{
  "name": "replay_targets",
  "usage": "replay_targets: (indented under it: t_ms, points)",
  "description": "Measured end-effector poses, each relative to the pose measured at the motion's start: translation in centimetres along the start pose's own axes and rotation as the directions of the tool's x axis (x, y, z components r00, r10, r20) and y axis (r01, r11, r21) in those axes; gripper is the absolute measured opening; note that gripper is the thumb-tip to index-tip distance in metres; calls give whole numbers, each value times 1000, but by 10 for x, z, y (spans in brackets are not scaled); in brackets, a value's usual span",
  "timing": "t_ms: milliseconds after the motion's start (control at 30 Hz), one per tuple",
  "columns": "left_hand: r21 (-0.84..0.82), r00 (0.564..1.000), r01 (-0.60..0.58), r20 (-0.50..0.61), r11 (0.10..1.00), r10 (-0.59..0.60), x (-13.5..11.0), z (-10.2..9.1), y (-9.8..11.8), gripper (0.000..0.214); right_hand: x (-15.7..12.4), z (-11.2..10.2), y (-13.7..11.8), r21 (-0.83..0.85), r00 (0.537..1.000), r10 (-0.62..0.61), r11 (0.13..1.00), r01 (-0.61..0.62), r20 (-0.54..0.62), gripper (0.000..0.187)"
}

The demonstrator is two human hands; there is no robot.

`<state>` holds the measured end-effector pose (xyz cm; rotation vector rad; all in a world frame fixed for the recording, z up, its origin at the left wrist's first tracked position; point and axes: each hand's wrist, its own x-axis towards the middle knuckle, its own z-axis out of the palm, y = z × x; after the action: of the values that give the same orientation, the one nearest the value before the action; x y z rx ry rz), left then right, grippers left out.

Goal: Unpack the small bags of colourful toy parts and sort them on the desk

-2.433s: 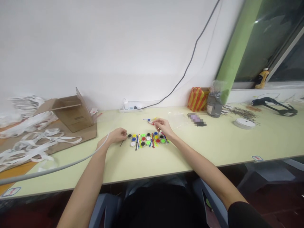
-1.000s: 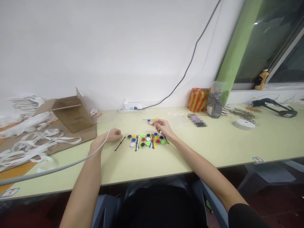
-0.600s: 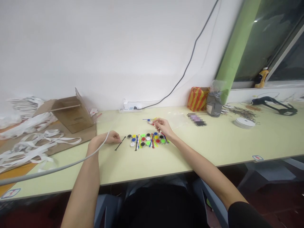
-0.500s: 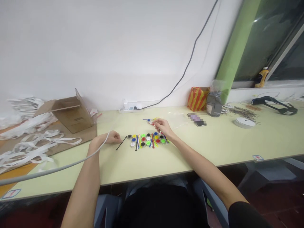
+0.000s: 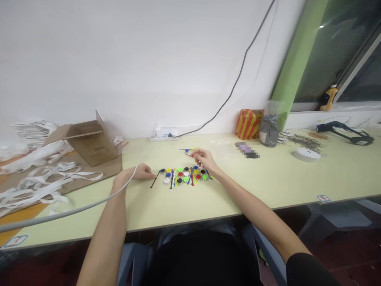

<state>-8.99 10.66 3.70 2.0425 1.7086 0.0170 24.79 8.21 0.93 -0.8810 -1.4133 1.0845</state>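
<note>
On the table, my left hand [image 5: 144, 172] has its fingers drawn together, with the tips on a thin black plastic strip [image 5: 153, 183] that lies at a slant. Right of it are several small round discs [image 5: 180, 174] in clear rims, coloured black, blue, white, red, yellow and green. Groups of thin coloured strips [image 5: 192, 177] lie between the discs. Above the right end of these rows is my right hand [image 5: 204, 159], fingers bent and tips close together; what they hold, if anything, is hidden. A small pile with a blue disc [image 5: 187, 151] lies just beyond its fingertips.
A cardboard box [image 5: 92, 145] and loose white straps [image 5: 53, 180] lie at left. A grey cable [image 5: 89, 205] crosses in front of my left forearm. A power strip [image 5: 163, 136], striped bag [image 5: 247, 124], phone-like object [image 5: 247, 150] and white reel [image 5: 307, 154] stand farther off.
My left hand has shifted slightly to the right, and the black strip has moved with it toward the discs. My right hand has stayed nearly still.
</note>
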Motion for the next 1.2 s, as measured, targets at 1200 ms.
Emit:
replay_targets:
  t_ms: [1200]
  points:
    - [140,931,-19,-359,990,69,26,15,-10,27,10,-21,19,-552,954,-253,824,126,-160,32]
